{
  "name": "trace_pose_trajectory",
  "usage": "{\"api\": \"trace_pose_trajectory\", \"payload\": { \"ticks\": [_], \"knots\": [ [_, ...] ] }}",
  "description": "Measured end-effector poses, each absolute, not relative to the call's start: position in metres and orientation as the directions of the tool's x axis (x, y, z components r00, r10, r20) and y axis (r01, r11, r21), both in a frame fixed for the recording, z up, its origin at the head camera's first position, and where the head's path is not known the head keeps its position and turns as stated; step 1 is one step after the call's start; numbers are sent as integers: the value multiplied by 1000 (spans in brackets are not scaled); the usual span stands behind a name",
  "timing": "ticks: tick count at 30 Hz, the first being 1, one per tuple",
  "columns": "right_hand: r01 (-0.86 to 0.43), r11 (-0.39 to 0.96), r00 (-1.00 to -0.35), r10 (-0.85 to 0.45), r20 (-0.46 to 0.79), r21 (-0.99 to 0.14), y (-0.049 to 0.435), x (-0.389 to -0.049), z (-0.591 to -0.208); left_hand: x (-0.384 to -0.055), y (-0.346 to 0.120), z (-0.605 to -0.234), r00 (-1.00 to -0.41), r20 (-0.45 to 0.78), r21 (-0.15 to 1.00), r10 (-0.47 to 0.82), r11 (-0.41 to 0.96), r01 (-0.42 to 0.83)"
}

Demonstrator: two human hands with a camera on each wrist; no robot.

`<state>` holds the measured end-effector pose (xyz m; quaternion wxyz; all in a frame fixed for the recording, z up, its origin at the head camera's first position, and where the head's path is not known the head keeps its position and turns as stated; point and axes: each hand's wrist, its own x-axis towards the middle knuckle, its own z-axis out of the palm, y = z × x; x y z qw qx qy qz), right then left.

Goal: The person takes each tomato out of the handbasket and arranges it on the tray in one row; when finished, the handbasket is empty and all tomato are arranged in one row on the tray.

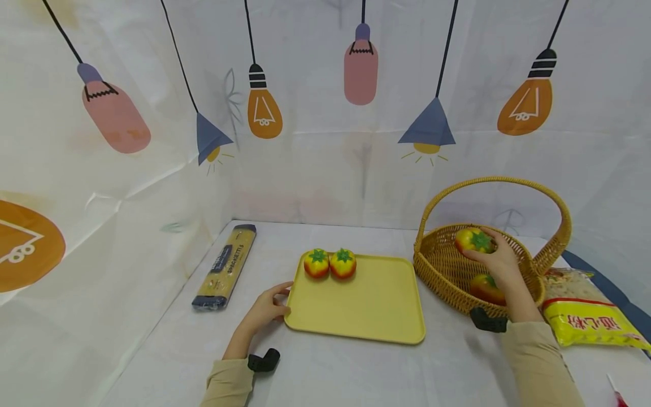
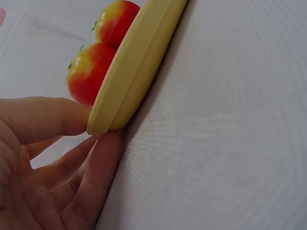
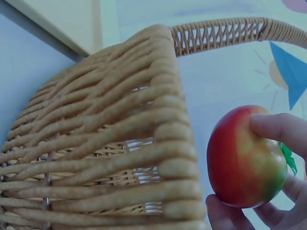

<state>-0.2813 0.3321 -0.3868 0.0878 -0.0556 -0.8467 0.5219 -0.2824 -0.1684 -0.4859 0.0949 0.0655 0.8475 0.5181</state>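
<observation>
My right hand [image 1: 500, 263] grips a red-and-yellow toy tomato [image 1: 474, 240] with a green star-shaped top, over the inside of the wicker basket [image 1: 442, 288]. Seen from the right wrist, thumb and fingers wrap the tomato [image 3: 244, 158] beside the woven rim. Another tomato [image 1: 487, 289] lies in the basket, partly behind the right wrist. At the yellow tray [image 1: 356, 316], my left hand [image 1: 267, 308] pinches the left edge; the left wrist view has that tray edge [image 2: 129, 76] between thumb and fingers. Two tomatoes, one [image 1: 316, 264] left of the other [image 1: 343, 264], sit side by side at the tray's back left.
A pack of spaghetti [image 1: 226, 268] lies left of the tray. Right of the basket is a yellow-and-clear bag of pasta [image 1: 585, 316]. The basket's tall handle [image 1: 493, 180] arches above it. A white sheet with printed lamps [image 1: 315, 186] hangs behind the table.
</observation>
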Motion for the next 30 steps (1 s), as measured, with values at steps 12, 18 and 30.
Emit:
{"api": "trace_pose_trajectory", "payload": {
  "ticks": [12, 18, 30],
  "knots": [
    [-28, 454, -979, 168, 116, -890, 320, -275, -379, -283, -167, -484, -975, -96, 892, 201, 452, 5],
    [-47, 491, -977, 157, 141, -870, 314, -275, -377, -282, -168, -485, -972, -97, 895, 216, 446, 10],
    [-88, 496, -977, 126, 173, -864, 301, -269, -365, -282, -168, -484, -972, -97, 897, 215, 442, 8]
  ]
}}
